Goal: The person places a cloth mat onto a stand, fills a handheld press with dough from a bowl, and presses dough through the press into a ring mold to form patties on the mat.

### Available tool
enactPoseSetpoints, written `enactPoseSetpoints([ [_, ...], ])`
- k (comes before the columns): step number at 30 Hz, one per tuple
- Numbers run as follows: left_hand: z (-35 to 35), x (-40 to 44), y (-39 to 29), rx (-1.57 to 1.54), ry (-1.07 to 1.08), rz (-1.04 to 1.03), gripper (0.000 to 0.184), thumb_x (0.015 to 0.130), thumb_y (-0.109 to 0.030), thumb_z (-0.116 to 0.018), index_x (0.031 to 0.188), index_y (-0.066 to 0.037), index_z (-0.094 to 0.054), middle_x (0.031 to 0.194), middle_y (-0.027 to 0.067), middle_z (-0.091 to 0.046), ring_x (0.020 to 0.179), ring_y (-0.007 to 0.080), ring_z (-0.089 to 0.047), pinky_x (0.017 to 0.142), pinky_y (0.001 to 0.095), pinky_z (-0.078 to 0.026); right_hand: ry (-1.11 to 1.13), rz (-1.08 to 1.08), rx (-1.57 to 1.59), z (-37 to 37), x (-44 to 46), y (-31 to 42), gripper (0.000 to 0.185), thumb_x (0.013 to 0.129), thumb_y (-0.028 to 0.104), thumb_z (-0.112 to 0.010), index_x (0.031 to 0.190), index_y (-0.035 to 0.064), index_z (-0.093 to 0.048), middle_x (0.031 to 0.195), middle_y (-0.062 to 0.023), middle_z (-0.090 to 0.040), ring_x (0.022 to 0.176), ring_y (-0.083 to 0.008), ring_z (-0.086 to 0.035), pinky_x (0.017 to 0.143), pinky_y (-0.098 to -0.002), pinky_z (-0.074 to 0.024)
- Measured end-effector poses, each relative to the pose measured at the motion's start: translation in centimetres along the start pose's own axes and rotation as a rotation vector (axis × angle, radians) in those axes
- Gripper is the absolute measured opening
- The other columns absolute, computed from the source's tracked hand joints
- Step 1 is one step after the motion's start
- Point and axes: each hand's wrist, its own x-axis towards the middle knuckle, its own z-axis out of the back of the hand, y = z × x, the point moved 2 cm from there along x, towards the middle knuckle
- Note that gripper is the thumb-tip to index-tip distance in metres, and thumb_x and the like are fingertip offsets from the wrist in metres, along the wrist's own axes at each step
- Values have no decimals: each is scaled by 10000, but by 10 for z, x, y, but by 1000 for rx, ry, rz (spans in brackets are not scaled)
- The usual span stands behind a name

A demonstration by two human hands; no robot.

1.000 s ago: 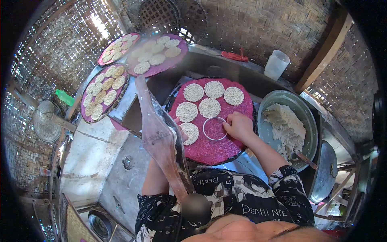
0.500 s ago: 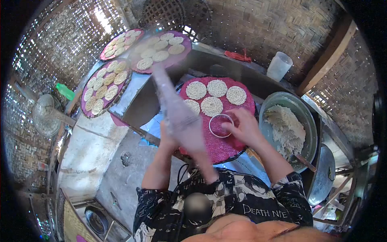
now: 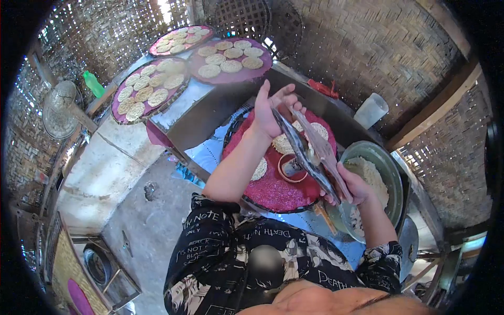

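Observation:
A pair of long, flat wooden boards (image 3: 332, 160), one with a dark edge, is held tilted over the round tray. They stand slightly apart, with something pale between them. My right hand (image 3: 350, 185) grips their lower end. At the upper end, my left hand (image 3: 273, 107) has its fingers curled over the boards and its thumb raised away. Below them a ring mould (image 3: 283, 177) lies on the red-pink cloth (image 3: 262, 193), with a greyish thing inside it. Round textured dough discs (image 3: 258, 170) lie on that cloth, some partly hidden by my hands and the boards.
At the right, a large basin (image 3: 349, 223) holds pale dough (image 3: 380, 181). Several trays of discs, including one tray (image 3: 202, 74), stand at the back left. A white plastic cup (image 3: 371, 110) and a red plastic bag (image 3: 322, 88) sit on the back ledge.
The blurred boards have swung from the left to over the tray. My right hand has left the ring and now grips their lower end; my left hand has risen to their upper end.

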Motion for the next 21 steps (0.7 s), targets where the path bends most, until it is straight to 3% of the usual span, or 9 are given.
enactPoseSetpoints([
  [1,-12,-3,7,40,-246,-67,531,858,-571,-377,958,-91,-584,579,6,-457,605,190,-473,734,365,-427,5,6,-89,5,0,7,598,892,576,-295,1048,54,-541,748,-96,-628,563,-155,-598,465,-264,-487],
  [5,25,0,22,-33,-206,-118,484,852,-569,-403,868,-129,-602,491,-42,-326,524,140,-395,657,337,-415,-163,-104,-308,19,-1,15,608,880,589,-328,915,40,-587,696,-74,-616,535,-143,-589,460,-265,-492],
  [12,32,-24,22,38,-410,-175,444,855,-552,-416,841,-133,-558,490,-46,-314,516,130,-398,626,338,-416,-164,-113,-440,14,3,11,613,869,596,-360,855,29,-593,658,-63,-592,497,-141,-570,437,-258,-478],
  [16,35,-26,0,26,-374,-184,477,877,-557,-338,893,-107,-493,485,-26,-300,476,138,-366,596,357,-396,-215,-50,-453,-7,18,13,572,874,569,-393,809,36,-591,607,-51,-571,460,-128,-535,412,-253,-448],
  [21,39,-16,-17,42,-371,-220,481,875,-549,-336,867,-104,-518,449,-27,-287,438,133,-331,559,334,-382,-335,53,-591,-10,33,22,533,879,532,-421,764,40,-590,569,-43,-554,430,-118,-510,386,-244,-402],
])
